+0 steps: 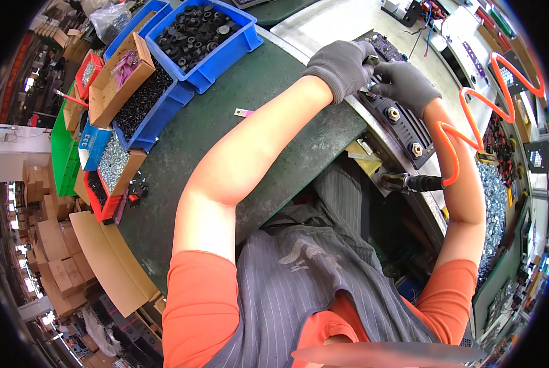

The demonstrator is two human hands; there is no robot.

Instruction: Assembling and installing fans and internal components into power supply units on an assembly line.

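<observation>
Both hands gloved in grey knit, meeting at the far right of a dark green bench (225,116). Left hand (342,66) curled over the far end of a black finned module (403,126), fingers closed on a small metal piece (372,60) at its top edge; clenched, grasping that piece as far as visible. Right hand (405,84) laid on the module just beside the left, fingers bent down onto its upper face; whether gripping anything or only pressing, cannot tell. Module lying tilted along the bench's right edge, two brass-coloured terminals (393,113) showing on its near face. Purple circuit board (382,44) just beyond the hands, partly hidden by them. Orange coiled air hose (471,138) looping at right, running down to a black pneumatic tool (409,182) resting near the module's lower end. Far left: blue bin (241,40) of black round parts, a second blue bin (158,116) of small black pieces with an open cardboard box (112,86) sitting across it, purple bits inside. Further left, a green crate (63,153), small red trays (106,205) and a box of silvery screws (112,162). Small pale tag (242,112) lying alone on the green surface, well apart from the hands. Heap of silvery nuts (492,208) at right, beyond the right forearm. Orange sleeves, grey striped apron near the bottom.
</observation>
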